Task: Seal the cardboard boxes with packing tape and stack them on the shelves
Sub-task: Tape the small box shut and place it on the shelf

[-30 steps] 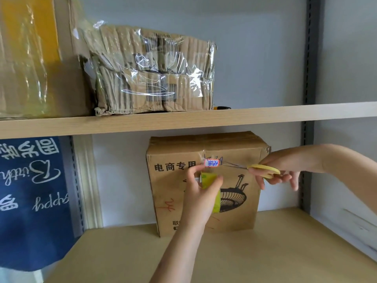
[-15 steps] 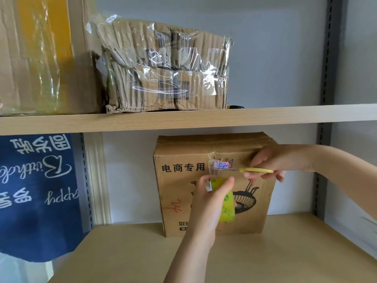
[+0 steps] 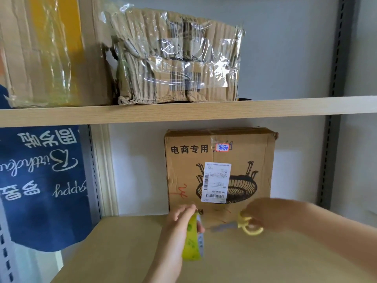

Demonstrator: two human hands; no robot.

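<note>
Nearest to me: my left hand (image 3: 179,223) grips the tape roll (image 3: 191,240), fingers curled round its yellow-green rim, roll held edge-on above the lower shelf (image 3: 130,250). A short loose tail of tape hangs off the roll's right side.

Just right of it, my right hand (image 3: 271,215) holds the yellow-handled scissors (image 3: 242,224), fingers through the loops. Blades point left toward the roll; motion blur, so I can't tell if blades are parted or closed. Both hands are in front of the box and apart from it, low near its bottom edge.

Behind them: cardboard box (image 3: 220,170) stands upright on the lower shelf, back against the wall. Clear tape runs over the top seam and down the front face, ending by a small red-bordered sticker (image 3: 223,147). White shipping label (image 3: 216,181) stuck over the printed basket drawing. Black Chinese print upper left of the face, red scrawl lower left.

Left side: blue banner (image 3: 42,180) with white lettering, upside down, hanging by the upright.

Above: upper shelf (image 3: 183,111) carries a crumpled tape-wrapped box (image 3: 179,58) and, touching it on the left, a bigger carton (image 3: 44,50) with yellow tape and plastic film.
</note>
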